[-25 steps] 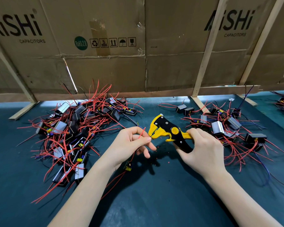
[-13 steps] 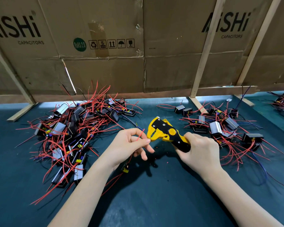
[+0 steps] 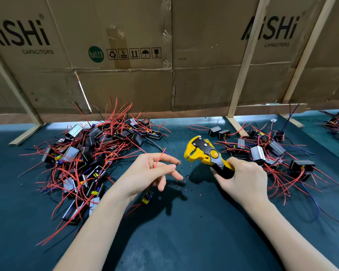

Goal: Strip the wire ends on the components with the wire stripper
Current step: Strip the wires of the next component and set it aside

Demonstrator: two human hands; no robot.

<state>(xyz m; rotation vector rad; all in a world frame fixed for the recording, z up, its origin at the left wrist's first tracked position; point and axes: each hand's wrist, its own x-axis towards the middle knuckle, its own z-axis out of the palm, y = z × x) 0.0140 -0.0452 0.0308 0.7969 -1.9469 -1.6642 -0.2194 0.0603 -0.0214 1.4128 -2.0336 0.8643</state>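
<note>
Left hand (image 3: 151, 175) pinches a thin red wire (image 3: 160, 157) between thumb and forefinger, other fingers spread loose; a small yellow-and-blue component (image 3: 146, 198) dangles below the palm. Right hand (image 3: 241, 178) wraps tight round the black handles of the wire stripper (image 3: 205, 155), a chunky yellow plastic head with a black metal plate and a round yellow knob, head pointing at the left hand, just apart from it. Tiny red and black insulation crumbs (image 3: 177, 184) dot the dark teal mat (image 3: 184, 231) between the hands. Left pile (image 3: 90, 159): boxy black and silver components tangled in red wires. Right pile (image 3: 266, 153): same, sparser. Behind, creased brown cardboard wall (image 3: 164, 55), pale wood struts (image 3: 245, 63).
</note>
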